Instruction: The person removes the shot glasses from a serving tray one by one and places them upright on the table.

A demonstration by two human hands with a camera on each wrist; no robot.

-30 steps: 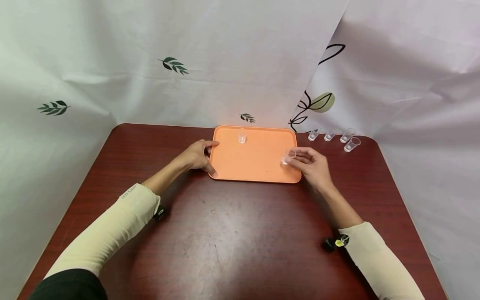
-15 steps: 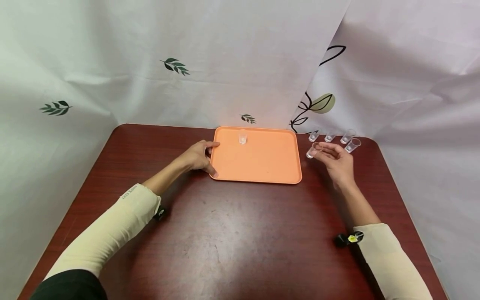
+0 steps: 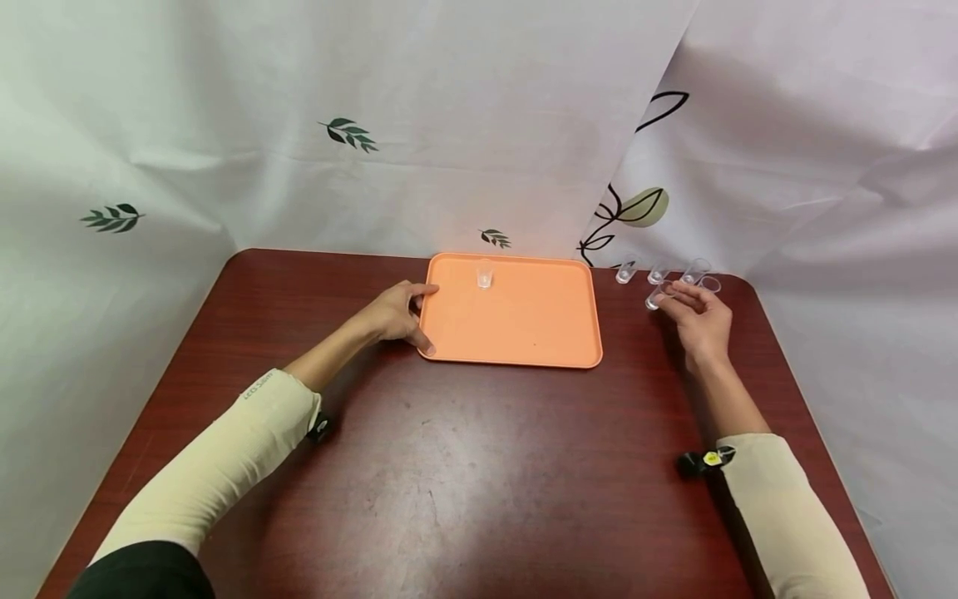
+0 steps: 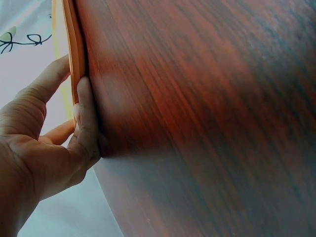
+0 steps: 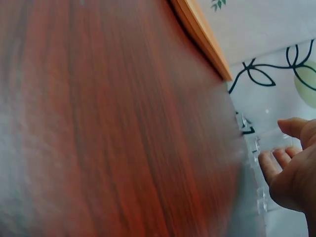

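Observation:
An orange tray (image 3: 516, 320) lies on the table with a small clear plastic cup (image 3: 485, 274) standing near its back left. My left hand (image 3: 395, 313) grips the tray's left edge, and the left wrist view shows fingers (image 4: 85, 106) along the rim's outer side. To the right of the tray, my right hand (image 3: 702, 320) pinches another clear cup (image 3: 654, 301) by its upper part, tilted. Several matching cups stand just behind that hand, among them one cup (image 3: 625, 273) nearest the tray. The rightmost cup (image 3: 711, 284) is partly hidden by the fingers.
The dark red wooden table (image 3: 449, 466) has rounded back corners. Behind it hangs a white cloth (image 3: 419, 166) with leaf prints, right at the table's back edge.
My right hand has moved rightward with the cup, from over the tray's right side to beside the other cups. My left hand keeps its place at the tray.

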